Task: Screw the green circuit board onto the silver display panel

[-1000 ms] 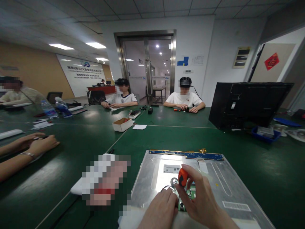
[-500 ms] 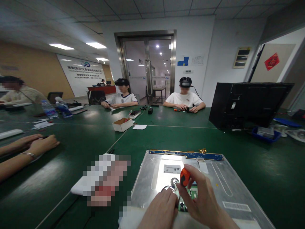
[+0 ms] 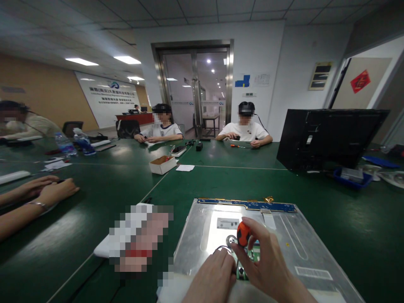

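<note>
An orange-and-black screwdriver [image 3: 243, 234] stands roughly upright, its handle pinched between the thumb and fingers of my right hand [image 3: 273, 261]. Its tip is hidden behind my fingers. Below it lies a green circuit board [image 3: 242, 273] on a silver metal display panel [image 3: 311, 244]. My left hand [image 3: 212, 273] rests at the board's left side, fingers curled together near the screwdriver's lower end. What those fingers grip cannot be made out. A blue circuit strip [image 3: 246, 205] runs along the panel's far edge, with a pale ribbon cable [image 3: 268, 219] joined to it.
Left of the panel, a white object [image 3: 105, 244] lies partly blurred out. A small white box [image 3: 162, 165] sits farther off. At right stand a black monitor [image 3: 328, 139] and a blue tray [image 3: 352, 179]. Another person's hands [image 3: 57, 191] rest on the table [image 3: 94, 206] at left.
The screwdriver handle has turned and shifted slightly left in my right hand. My left hand has barely moved. Across the table, a person's hand has lifted a small dark object from beside a screwdriver.
</note>
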`<state>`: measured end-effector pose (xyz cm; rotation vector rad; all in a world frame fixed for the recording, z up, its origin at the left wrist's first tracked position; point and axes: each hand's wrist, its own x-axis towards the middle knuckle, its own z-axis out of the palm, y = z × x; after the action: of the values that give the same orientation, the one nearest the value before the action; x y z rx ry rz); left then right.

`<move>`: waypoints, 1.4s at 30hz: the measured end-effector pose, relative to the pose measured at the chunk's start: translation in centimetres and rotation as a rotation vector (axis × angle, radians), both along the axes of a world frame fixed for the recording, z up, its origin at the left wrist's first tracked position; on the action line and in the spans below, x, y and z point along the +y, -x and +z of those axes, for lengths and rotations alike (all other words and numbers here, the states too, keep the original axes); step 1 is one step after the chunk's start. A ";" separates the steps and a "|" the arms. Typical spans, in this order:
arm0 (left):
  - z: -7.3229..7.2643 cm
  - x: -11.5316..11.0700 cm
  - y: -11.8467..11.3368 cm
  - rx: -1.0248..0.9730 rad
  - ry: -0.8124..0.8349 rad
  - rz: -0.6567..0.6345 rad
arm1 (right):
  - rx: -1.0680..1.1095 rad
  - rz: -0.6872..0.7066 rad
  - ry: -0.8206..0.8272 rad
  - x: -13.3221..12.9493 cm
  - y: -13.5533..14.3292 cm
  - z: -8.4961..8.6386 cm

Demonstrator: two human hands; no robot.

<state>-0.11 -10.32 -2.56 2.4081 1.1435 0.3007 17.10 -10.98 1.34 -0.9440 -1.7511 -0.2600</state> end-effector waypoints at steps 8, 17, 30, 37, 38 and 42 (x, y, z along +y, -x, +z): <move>-0.1 0.0 -0.1 -0.006 -0.010 0.000 | -0.030 0.024 0.020 -0.3 -0.2 0.2; -0.2 0.0 -0.2 0.035 -0.029 -0.003 | 0.006 0.015 0.033 -0.2 0.0 0.1; 0.3 -0.1 0.1 -0.027 -0.022 -0.015 | 0.001 0.023 0.012 -0.2 -0.1 -0.2; 0.3 -0.1 -0.2 0.016 -0.006 0.018 | -0.010 0.026 -0.003 -0.3 -0.3 0.0; 0.2 0.0 -0.3 0.021 -0.005 0.017 | -0.009 0.028 -0.007 -0.3 -0.3 0.1; -0.3 0.1 -0.2 0.015 -0.032 0.001 | 0.001 0.034 -0.006 -0.2 -0.2 0.2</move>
<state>0.10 -10.23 -2.90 2.4413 1.1546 0.3039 17.30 -11.20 1.58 -0.9091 -1.7632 -0.2430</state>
